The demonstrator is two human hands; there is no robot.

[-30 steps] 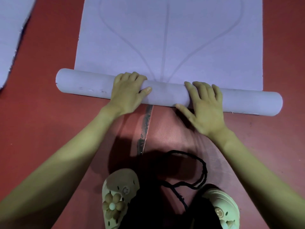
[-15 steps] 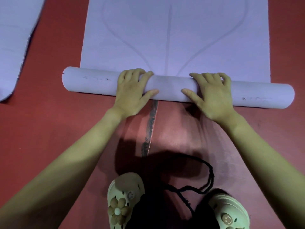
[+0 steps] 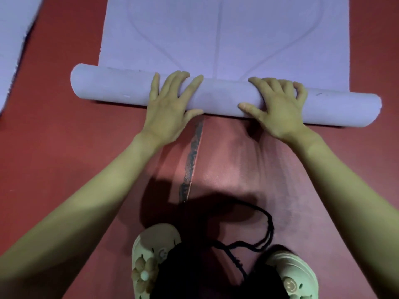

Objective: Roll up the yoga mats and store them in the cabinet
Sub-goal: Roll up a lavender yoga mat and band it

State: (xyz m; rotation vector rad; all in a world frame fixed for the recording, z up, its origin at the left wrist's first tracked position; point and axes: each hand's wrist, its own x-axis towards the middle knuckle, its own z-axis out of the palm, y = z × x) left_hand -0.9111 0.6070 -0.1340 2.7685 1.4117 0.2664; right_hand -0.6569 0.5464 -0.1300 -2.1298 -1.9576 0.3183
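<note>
Here is the lilac yoga mat point(image 3: 224, 33), spread flat across the top of the frame, and its near end is wound into a thick roll point(image 3: 218, 98) that lies across the middle of the picture from left to right. The roll sits on the red floor point(image 3: 64, 147), with its left end sticking out past the mat's left edge and its right end reaching toward the right side of the frame.

Both hands are on that roll. The left hand point(image 3: 170, 104) lies on it left of centre, fingers point(image 3: 172, 82) straight and spread wide over the top of the curve, thumb tucked low at the near side of the roll. The right hand point(image 3: 278, 104) sits right of centre, its fingers point(image 3: 278, 86) bent over the crest of the roll and the thumb stretched out along the near face, pointing left. Neither hand wraps all the way round; they press down on top.

Below the roll, a dark scuffed strip point(image 3: 192, 160) runs down the floor toward the person's feet. Two pale clogs point(image 3: 151, 262) show at the bottom of the frame, the left one with a flower charm, and a black cord point(image 3: 259, 234) loops between them. At the upper left corner, the edge of a second lilac mat point(image 3: 13, 39) lies flat on the floor, well apart from the roll.
</note>
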